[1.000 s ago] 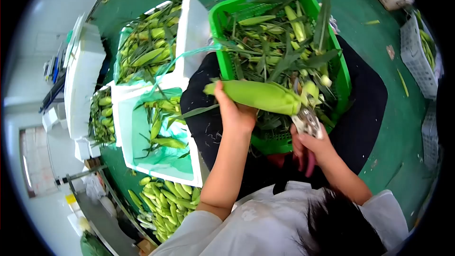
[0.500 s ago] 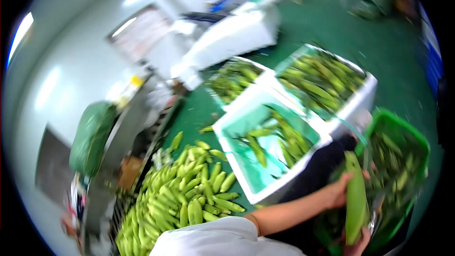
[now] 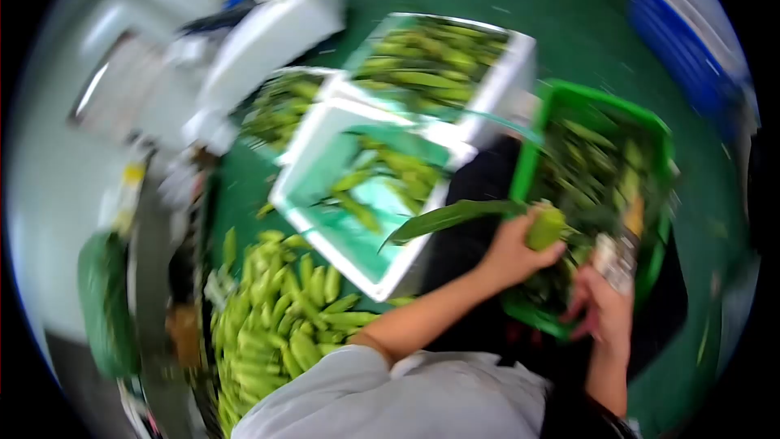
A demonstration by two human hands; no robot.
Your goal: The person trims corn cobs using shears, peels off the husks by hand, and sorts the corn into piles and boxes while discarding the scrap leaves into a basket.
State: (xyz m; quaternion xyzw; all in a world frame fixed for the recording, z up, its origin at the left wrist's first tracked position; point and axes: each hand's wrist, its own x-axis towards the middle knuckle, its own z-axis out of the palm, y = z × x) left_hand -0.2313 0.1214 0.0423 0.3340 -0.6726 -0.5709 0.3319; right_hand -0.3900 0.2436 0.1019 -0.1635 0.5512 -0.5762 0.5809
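My left hand is closed around a green ear of corn, its blunt end pointing up toward me. A long loose husk leaf sticks out to the left from it. My right hand is beside it, gripping a shiny blade-like tool, blurred, with a yellow-brown part at its far end. Both hands are over the near side of a green plastic basket, which holds many dark green husk leaves.
A big pile of corn ears lies on the floor at left. A lined white foam box holds several ears; behind it, another foam box is full. Blue crates stand at upper right, a green sack at far left.
The view has swung to the right. The corn has turned from lengthwise to end-up in my left hand, and a leaf now hangs away. My right hand has come off the corn.
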